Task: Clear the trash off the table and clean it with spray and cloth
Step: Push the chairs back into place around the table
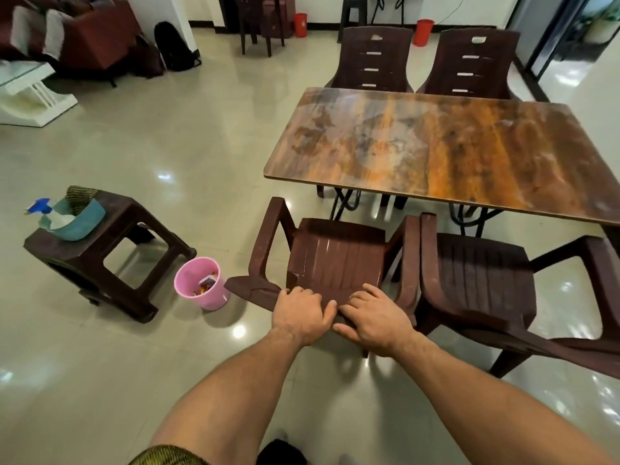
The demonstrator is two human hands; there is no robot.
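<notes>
Far left, a brown plastic stool [100, 263] stands alone on the glossy tile floor [188, 146]. On its top lies the spray bottle [50, 213], blue nozzle pointing left, with the teal cloth [80, 223] bunched around it. There is plenty of open tile between that stool and the table, a wide lane running up the room.

Next comes the pink bin [201, 283], on the floor just beside the rear left corner of the armchair [335, 256], with wrappers [206, 285] showing inside. It's a tight gap there.

Centre now: the left hand [302, 313] and right hand [372, 323] sit side by side on the armchair's top rail. The fingers of both curl over the edge, thumbs on the near side and almost touching. Both hands grip it firmly.

The armchair's seat faces the table [436, 149], short of its near-left corner. The brown wood-grain top is streaked and shiny (patchy sheen toward the left end). To the right, a second armchair [483, 283] stands arm against arm with the first, its front tucked close to the table's near edge.

Across the table, two matching chairs [375, 58] [476, 58] stand against the far edge. Behind them two red bins [300, 24] [423, 31] stand by the wall.
</notes>
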